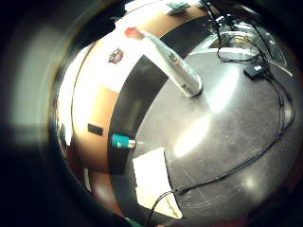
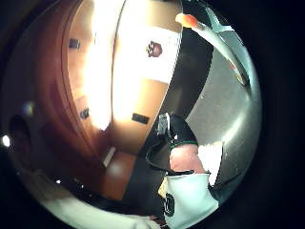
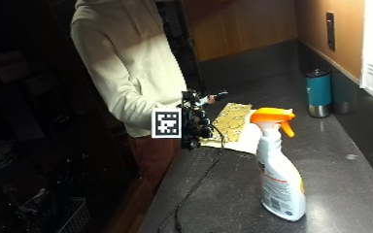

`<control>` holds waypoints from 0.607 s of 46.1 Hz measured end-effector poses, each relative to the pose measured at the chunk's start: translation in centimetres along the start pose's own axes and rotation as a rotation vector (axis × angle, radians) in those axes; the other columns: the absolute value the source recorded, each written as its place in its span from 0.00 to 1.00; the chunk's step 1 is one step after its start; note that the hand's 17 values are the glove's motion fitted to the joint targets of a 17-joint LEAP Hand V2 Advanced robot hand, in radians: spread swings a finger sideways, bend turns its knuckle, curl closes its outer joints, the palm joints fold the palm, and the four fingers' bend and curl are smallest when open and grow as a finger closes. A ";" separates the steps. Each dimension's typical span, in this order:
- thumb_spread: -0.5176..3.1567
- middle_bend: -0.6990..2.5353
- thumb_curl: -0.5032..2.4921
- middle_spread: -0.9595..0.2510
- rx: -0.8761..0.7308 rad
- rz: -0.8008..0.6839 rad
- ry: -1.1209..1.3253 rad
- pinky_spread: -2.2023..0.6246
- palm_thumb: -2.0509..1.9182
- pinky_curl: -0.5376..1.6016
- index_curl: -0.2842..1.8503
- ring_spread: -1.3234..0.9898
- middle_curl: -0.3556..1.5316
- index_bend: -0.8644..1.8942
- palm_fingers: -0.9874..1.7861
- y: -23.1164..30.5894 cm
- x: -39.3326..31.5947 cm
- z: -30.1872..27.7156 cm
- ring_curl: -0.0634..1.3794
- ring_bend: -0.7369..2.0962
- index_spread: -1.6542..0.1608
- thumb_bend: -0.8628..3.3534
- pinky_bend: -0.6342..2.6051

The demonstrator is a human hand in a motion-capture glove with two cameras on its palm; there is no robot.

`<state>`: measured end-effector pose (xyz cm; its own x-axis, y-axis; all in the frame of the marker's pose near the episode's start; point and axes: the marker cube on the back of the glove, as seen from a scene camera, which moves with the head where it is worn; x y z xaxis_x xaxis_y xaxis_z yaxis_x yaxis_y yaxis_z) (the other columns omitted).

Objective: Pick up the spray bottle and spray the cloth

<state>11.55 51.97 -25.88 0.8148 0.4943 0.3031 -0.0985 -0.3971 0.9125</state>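
Reaching is the step we judge to be in hand: the spray bottle [image 3: 279, 167] stands upright on the dark counter [image 3: 342, 160], untouched, with its orange trigger head at the top. Our gloved right hand [image 3: 196, 121] hovers at the counter's near edge, well apart from the bottle and holding nothing; we cannot tell how far its fingers are spread. The patterned cloth [image 3: 231, 121] lies flat just beyond the hand. Next we must cross to the bottle's neck and close around it.
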 end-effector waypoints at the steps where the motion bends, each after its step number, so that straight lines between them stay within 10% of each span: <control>1: 0.41 0.28 0.32 0.78 0.007 0.016 -0.003 0.81 0.70 0.43 0.23 0.57 0.36 0.36 0.40 -0.2 0.2 0.2 0.25 0.39 0.76 0.20 0.34; 28: 0.40 0.28 0.32 0.78 0.102 0.332 -0.080 0.81 0.70 0.42 0.23 0.57 0.37 0.36 0.39 -8.1 5.2 7.6 0.25 0.39 0.76 0.20 0.34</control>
<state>20.92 51.92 -33.74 0.7906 0.2643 0.5523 -0.3112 -0.6034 0.7342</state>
